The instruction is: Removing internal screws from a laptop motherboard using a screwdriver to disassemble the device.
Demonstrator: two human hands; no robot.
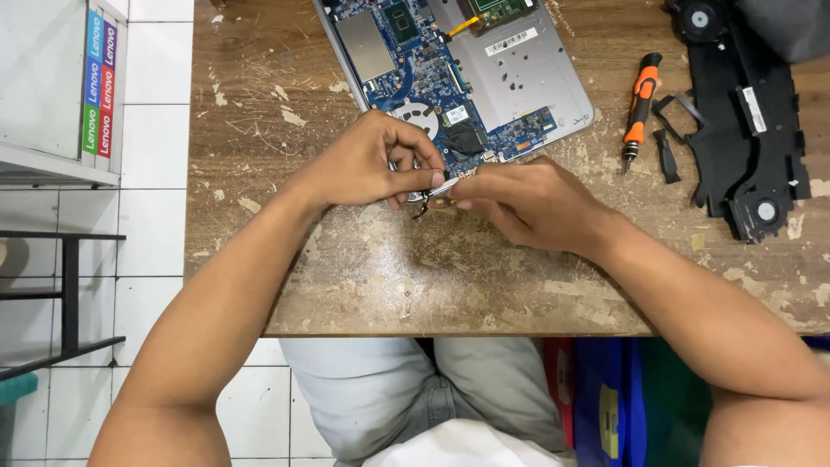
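An opened laptop base lies at the table's far middle, its blue circuit board and fan exposed. Just in front of its near corner, my left hand pinches a small metal part with a thin dark wire hanging from it. My right hand meets it from the right, fingertips closed on the same small part. Both hands hover close over the worn wooden table.
An orange-and-black screwdriver lies to the right of the laptop. A black plastic frame with round speakers and loose black strips sit at the far right. A white shelf unit stands left of the table, blue and green bins below.
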